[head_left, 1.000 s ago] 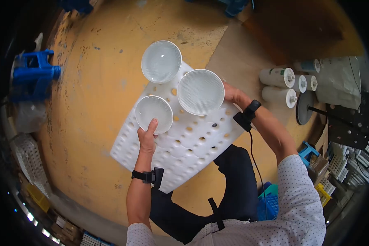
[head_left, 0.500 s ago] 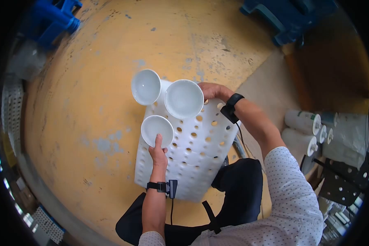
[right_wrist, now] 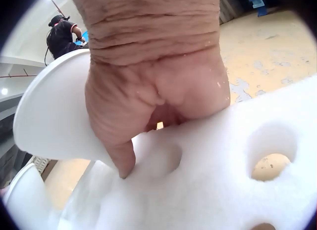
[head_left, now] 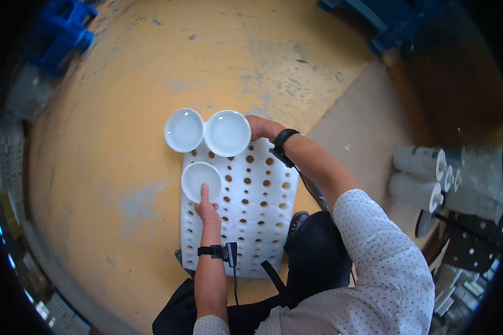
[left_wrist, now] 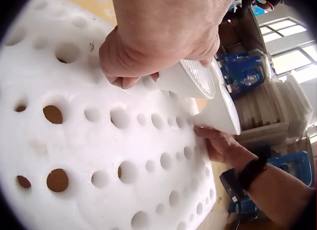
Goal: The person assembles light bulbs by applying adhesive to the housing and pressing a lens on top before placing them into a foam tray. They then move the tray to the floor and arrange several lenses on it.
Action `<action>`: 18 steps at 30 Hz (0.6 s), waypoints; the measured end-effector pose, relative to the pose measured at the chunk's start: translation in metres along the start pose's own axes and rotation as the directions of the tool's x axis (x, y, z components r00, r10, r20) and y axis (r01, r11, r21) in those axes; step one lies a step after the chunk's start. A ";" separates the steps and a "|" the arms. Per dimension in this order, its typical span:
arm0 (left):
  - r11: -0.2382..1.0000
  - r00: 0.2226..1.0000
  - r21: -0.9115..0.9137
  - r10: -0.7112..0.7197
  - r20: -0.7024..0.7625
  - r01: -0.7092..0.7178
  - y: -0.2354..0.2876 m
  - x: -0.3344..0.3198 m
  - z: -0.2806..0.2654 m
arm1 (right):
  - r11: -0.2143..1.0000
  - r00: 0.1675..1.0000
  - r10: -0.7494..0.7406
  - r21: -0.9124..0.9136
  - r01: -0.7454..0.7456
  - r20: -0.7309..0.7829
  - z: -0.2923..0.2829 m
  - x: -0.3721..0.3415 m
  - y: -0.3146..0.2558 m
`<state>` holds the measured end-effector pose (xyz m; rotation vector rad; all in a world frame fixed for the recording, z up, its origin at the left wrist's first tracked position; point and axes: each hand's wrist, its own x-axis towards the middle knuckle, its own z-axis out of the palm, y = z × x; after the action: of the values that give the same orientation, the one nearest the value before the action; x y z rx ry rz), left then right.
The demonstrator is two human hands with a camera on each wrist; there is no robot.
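A white foam tray (head_left: pixel 262 223) with rows of round holes lies in front of the person's body. My left hand (head_left: pixel 207 209) grips a white cone-shaped reflector bulb (head_left: pixel 194 181) near the tray's left side, thumb on its lens, other fingers curled beneath. Two more reflector bulbs, one in the middle (head_left: pixel 228 133) and one at the left (head_left: pixel 184 130), stand side by side at the far end, lenses up. My right hand (head_left: pixel 262 128) holds the tray's far edge, right against the middle bulb's rim. In the right wrist view, a finger presses the foam beside that bulb (right_wrist: pixel 54 111); other fingers are hidden.
Several white cylinders (head_left: pixel 416 192) lie at the right, near a brown box (head_left: pixel 452 95). Blue plastic stools stand at the far left (head_left: pixel 61 36) and far right (head_left: pixel 374 22). A worn yellow floor (head_left: pixel 106 139) surrounds the tray. Another person (right_wrist: pixel 64 37) appears behind.
The foam tray has turned from slanted to nearly straight before the body, bulbs and both hands moving with it. The head view has shifted too. Both hands keep their holds.
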<state>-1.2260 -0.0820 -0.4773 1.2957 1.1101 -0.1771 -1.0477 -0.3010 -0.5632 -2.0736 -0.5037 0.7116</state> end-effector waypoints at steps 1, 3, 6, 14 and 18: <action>1.000 0.999 -0.025 0.015 -0.031 -0.015 -0.001 0.003 0.000 | 0.999 0.997 -0.013 -0.051 0.008 -0.080 -0.010 -0.016 -0.026; 1.000 1.000 -0.009 0.008 -0.014 -0.008 0.003 0.000 -0.003 | 0.998 0.995 0.058 -0.034 -0.061 -0.082 -0.014 -0.024 -0.033; 1.000 1.000 0.021 -0.008 -0.016 0.008 0.004 0.002 -0.007 | 0.999 0.943 0.020 -0.019 -0.028 -0.333 -0.007 -0.068 -0.018; 0.997 0.999 0.080 -0.007 0.048 0.003 0.017 0.000 -0.008 | 0.804 0.575 0.532 0.158 -0.574 -0.622 0.066 -0.308 -0.019; 0.992 0.999 0.124 -0.036 0.026 0.033 0.020 0.001 -0.009 | 0.626 0.502 0.718 0.133 -0.768 -0.482 0.126 -0.354 -0.030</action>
<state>-1.2172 -0.0675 -0.4630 1.3807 1.1118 -0.2933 -1.3996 -0.4147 -0.4910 -2.4364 0.7525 0.5717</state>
